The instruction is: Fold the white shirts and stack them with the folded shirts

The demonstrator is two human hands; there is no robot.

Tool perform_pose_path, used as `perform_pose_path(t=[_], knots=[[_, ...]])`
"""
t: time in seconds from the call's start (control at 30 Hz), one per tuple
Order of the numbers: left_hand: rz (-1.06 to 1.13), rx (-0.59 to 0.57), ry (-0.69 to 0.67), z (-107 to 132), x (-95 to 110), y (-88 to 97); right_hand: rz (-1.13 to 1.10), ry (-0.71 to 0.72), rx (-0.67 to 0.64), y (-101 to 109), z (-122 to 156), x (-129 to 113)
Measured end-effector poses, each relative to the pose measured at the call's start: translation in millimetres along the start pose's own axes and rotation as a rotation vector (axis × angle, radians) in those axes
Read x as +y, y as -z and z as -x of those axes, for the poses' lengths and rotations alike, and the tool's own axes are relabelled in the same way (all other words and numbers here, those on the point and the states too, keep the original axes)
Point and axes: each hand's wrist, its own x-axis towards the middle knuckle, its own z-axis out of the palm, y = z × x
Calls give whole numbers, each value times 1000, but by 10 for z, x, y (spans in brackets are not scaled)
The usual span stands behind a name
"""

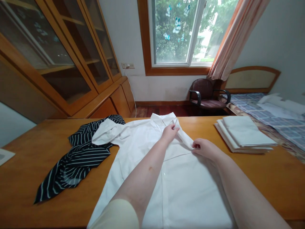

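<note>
A white short-sleeved shirt point(140, 143) lies spread on the wooden table, its collar at the far edge. My left hand point(170, 132) pinches the shirt's fabric near the collar, on the right shoulder. Farther right, my right hand point(203, 147) grips the shirt's edge near the armhole. The right-side sleeve does not show; the fabric there looks folded in. On the left, the other sleeve rests over a black garment with white stripes point(78, 162), which lies crumpled.
A stack of folded pale cloths point(245, 133) sits on the right of the table point(190, 122). Behind the table are a maroon armchair point(207, 93) and a bed point(257, 98). A glass-door cabinet point(78, 63) stands at the left, and a paper point(6, 156) lies at the left edge.
</note>
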Motion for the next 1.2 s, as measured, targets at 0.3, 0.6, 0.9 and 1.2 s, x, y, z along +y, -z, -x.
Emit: perform_pose_path(t=[0.3, 0.6, 0.9, 1.2], knots=[[364, 18, 66, 30, -108, 76, -74, -145, 134, 209, 20, 271], [258, -67, -21, 139, 23, 73, -211, -216, 238, 210, 36, 544], [-1027, -476, -47, 623, 119, 117, -36, -434, 161, 76, -74, 621], [-1318, -478, -172, 853, -96, 351, 85, -452, 98, -2, -148, 642]])
